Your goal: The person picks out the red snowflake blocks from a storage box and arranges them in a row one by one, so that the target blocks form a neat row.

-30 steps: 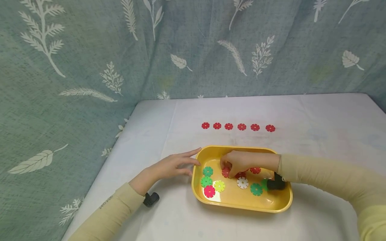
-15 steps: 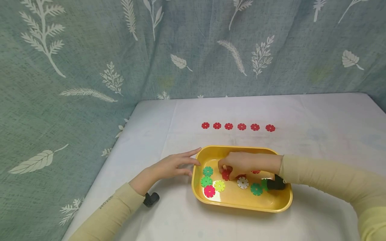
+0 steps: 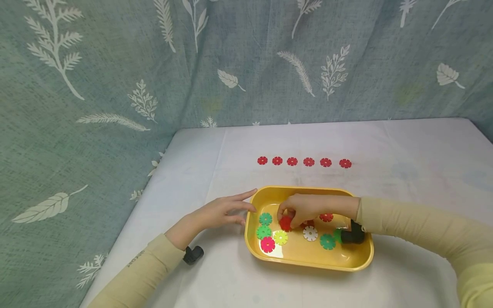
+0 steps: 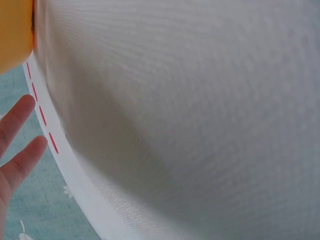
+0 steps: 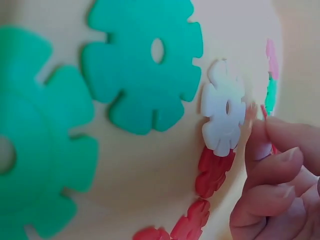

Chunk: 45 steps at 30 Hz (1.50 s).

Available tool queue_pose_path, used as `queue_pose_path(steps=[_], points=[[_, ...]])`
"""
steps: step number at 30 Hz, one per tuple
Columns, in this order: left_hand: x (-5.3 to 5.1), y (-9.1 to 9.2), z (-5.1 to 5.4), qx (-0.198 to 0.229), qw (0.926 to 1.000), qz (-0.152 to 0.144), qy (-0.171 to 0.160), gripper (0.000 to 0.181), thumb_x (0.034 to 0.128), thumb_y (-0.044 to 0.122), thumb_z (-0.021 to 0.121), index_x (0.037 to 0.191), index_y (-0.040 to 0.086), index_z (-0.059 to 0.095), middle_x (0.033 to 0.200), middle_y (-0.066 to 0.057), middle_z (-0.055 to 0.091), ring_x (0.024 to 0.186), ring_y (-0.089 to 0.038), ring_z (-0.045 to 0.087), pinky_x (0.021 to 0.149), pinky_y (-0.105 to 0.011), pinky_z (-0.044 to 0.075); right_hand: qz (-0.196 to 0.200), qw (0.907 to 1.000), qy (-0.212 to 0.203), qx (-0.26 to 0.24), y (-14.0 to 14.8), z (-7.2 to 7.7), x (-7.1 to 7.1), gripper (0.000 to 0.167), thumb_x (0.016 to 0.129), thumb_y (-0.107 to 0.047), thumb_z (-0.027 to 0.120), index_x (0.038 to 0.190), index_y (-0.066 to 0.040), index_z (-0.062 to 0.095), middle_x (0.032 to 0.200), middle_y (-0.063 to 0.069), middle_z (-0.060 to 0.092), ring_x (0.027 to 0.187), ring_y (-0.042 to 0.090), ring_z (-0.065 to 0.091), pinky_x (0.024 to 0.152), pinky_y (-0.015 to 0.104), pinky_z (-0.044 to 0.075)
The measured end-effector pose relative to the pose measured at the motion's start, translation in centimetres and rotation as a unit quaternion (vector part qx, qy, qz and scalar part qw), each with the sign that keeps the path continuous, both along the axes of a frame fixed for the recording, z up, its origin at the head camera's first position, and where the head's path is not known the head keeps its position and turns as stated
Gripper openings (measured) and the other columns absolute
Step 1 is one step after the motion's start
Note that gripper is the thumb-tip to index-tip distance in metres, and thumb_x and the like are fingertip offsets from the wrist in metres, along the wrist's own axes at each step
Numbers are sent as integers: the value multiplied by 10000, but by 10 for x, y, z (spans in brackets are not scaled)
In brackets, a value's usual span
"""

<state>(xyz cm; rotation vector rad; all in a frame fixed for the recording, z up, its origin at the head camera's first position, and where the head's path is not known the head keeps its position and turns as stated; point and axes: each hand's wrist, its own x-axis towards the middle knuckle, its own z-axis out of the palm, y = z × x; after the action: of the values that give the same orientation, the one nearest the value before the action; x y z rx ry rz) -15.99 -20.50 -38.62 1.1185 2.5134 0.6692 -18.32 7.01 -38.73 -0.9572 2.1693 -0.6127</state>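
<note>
Inside the yellow tray [image 3: 308,266], my right hand [image 3: 302,208] pinches a red notched disc [image 3: 285,223] between thumb and fingers; the right wrist view shows the disc edge-on at the fingertips [image 5: 267,125]. Around it in the tray lie a white disc [image 3: 310,233], a yellow disc [image 3: 280,237], a pinkish-red disc [image 3: 267,244], other red discs [image 3: 326,217] and several green discs [image 3: 328,241]. At the tray's left end my left hand [image 3: 223,211] has its fingers spread, fingertips at the rim.
Behind the tray, several red discs [image 3: 292,161] form a row on the white-covered table [image 3: 215,171]. A leaf-patterned grey-green cloth [image 3: 246,64] hangs behind and to the left. Black wrist devices show beneath the left wrist [image 3: 193,255] and at the right wrist [image 3: 353,234].
The red disc at my right fingertips has shifted slightly left and tilted, showing more of its face. My right hand moved a little left; my left hand has not moved.
</note>
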Motion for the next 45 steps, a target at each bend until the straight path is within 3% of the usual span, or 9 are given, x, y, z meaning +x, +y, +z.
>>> queue_pose_path(steps=[8,16,24,32,37,45], points=[[0,-1,-1,15,10000,23,-11,458,799,431,619,1212,235,586,1502,53,256,1331,-155,337,1010,-331,399,-197,9990,-386,-106,0,6,1,279,791,-45,675,1018,-193,607,694,-30,514,550,81,444,481,165,368],[-1,1,-1,65,10000,-34,30,473,796,467,599,1205,229,589,1501,55,257,1329,-145,341,1014,-324,394,-533,9948,-761,-428,4,12,-2,294,787,-25,677,1044,-142,597,750,16,574,596,152,564,563,224,490],[-2,1,-1,88,10000,-12,-9,455,798,445,612,1201,233,591,1501,54,257,1334,-150,332,1020,-334,388,-704,9940,-466,-688,13,33,-10,313,783,-34,676,1075,-127,609,836,9,583,712,153,515,611,227,494],[-1,1,-1,73,10000,-17,-38,451,798,419,628,1203,223,592,1501,40,260,1337,-153,328,1026,-332,380,-1066,9901,-306,-859,29,49,-17,322,792,-53,672,1098,-128,605,881,28,593,713,181,529,652,254,516],[0,0,0,95,9999,-21,-35,454,799,416,629,1206,219,591,1502,38,258,1338,-159,326,1021,-331,384,-1297,9869,-43,-958,44,58,-22,320,793,-61,671,1105,-99,606,876,43,585,655,173,496,617,263,507],[0,-1,-1,125,9999,-50,-8,464,799,437,615,1206,217,591,1503,37,256,1336,-159,330,1017,-323,389,-1703,9794,-99,-1079,67,69,-26,319,818,-79,654,1130,-81,590,856,64,585,559,191,467,507,266,469]])
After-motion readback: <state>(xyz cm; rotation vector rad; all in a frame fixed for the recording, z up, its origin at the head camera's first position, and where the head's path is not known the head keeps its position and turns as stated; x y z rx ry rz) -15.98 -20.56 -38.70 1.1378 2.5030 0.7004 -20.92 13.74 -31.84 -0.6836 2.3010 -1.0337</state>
